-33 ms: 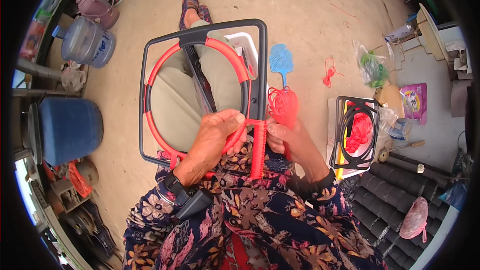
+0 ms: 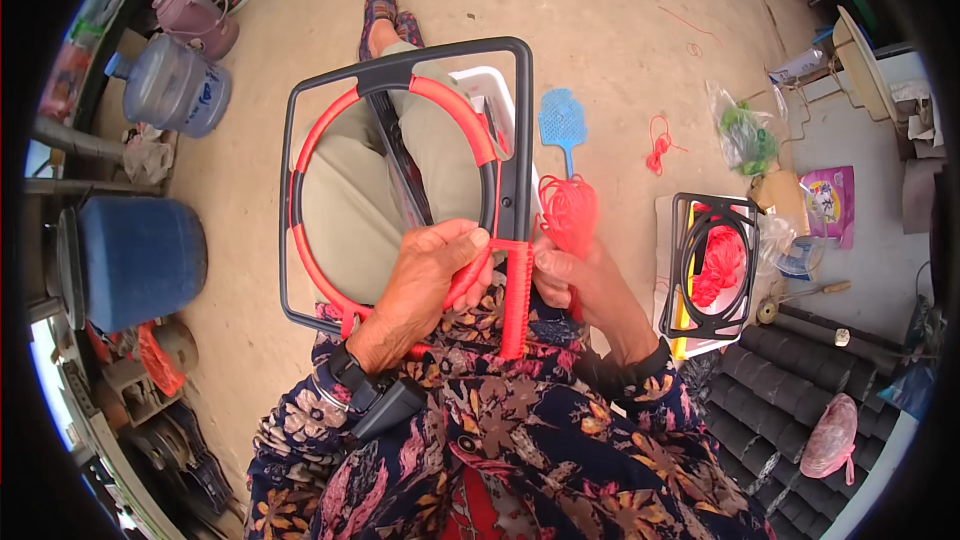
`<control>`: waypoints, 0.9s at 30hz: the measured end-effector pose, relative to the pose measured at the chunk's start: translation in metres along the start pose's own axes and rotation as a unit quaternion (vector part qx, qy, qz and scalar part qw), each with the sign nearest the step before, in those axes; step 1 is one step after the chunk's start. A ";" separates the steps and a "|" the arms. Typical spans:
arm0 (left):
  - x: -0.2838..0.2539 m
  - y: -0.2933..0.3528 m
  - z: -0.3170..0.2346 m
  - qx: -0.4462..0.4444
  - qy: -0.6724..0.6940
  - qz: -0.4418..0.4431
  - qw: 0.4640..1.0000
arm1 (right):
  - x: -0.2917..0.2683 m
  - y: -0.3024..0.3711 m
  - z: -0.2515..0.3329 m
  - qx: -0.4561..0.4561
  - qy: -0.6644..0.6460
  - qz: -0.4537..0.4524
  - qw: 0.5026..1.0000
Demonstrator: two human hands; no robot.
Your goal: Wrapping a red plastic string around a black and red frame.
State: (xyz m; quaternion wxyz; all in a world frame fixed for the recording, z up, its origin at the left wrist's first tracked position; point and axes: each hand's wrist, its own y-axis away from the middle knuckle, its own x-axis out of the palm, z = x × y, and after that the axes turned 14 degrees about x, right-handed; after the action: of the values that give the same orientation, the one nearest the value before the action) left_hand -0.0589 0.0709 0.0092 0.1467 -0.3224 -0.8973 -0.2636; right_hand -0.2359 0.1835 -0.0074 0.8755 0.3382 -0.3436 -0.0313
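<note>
A: Where do we have the black frame (image 2: 519,185)?

B: Across our lap, above the pale trousers (image 2: 345,200), with a ring (image 2: 462,110) set inside its rectangle; we see red wrapping on most of that ring and bare black between the wrapped stretches

A: And what is our left hand (image 2: 425,265) doing?

B: It is clamped on the lower right part of the ring, thumb on top, the other fingers curled underneath; we can't make out every fingertip

A: Our right hand (image 2: 590,280)?

B: Closed around a bundle of red cord (image 2: 568,210), just outside the frame's right bar. The loops bulge out above the fist, and some cord shows below it

A: What do we see between the two hands?

B: Tight red coils (image 2: 517,305) around the lower part of that bar, reaching down to our flowered jacket (image 2: 500,430), and a short red strand at the top of them, running toward our left thumb

A: Anything around us on the floor?

B: A blue fly swatter (image 2: 564,125) just beyond the bundle, a small red tangle (image 2: 657,152) farther right, and nearer us on that side a second black frame (image 2: 712,322) with red cord showing through it
</note>
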 end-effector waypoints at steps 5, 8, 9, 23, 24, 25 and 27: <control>-0.003 0.002 -0.001 0.026 0.030 0.020 0.999 | -0.008 0.004 0.004 0.000 0.014 0.035 0.999; -0.003 0.003 -0.004 0.030 0.049 0.030 0.998 | -0.007 0.008 0.010 0.002 0.027 0.032 0.999; -0.003 0.005 -0.004 0.034 0.049 0.028 0.998 | -0.008 0.009 0.011 0.003 0.036 0.026 0.999; -0.007 0.006 -0.001 0.024 0.048 0.042 0.998 | -0.008 -0.007 0.013 -0.021 -0.047 -0.066 0.997; -0.007 0.006 -0.001 0.016 0.051 0.034 0.998 | -0.009 -0.010 0.010 -0.032 -0.097 -0.075 0.992; -0.007 0.005 -0.001 0.007 0.054 0.027 0.998 | -0.012 -0.012 0.006 -0.032 -0.096 -0.076 0.992; -0.008 0.004 0.001 0.009 0.063 0.031 0.997 | -0.015 -0.015 -0.002 -0.046 -0.072 -0.071 0.994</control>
State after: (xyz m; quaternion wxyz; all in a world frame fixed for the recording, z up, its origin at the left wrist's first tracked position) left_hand -0.0503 0.0694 0.0062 0.2138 -0.3317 -0.8780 -0.2707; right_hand -0.2434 0.1771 -0.0261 0.8589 0.3178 -0.3787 -0.1336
